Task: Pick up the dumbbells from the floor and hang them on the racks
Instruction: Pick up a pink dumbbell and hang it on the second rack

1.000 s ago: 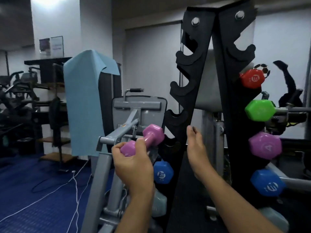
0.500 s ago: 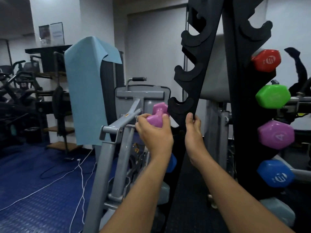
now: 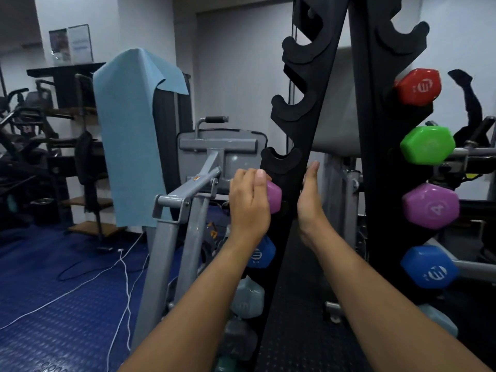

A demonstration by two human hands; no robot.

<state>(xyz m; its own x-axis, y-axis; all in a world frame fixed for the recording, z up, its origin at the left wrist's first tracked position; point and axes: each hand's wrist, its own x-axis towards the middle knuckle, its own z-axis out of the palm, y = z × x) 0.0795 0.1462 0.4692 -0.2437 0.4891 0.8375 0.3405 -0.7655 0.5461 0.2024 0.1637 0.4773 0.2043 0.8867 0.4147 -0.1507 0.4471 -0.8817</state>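
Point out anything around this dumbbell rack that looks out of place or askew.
White cables trail loose across the blue floor left of the rack, and a blue sheet hangs crookedly over a machine. The hung dumbbells look orderly.

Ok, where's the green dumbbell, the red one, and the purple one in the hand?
green dumbbell (image 3: pixel 427 145): head view, on its hexagonal end.
red dumbbell (image 3: pixel 418 86): head view, on its end face.
purple dumbbell (image 3: pixel 273 196): head view, on the end showing beside the left hand (image 3: pixel 249 204).
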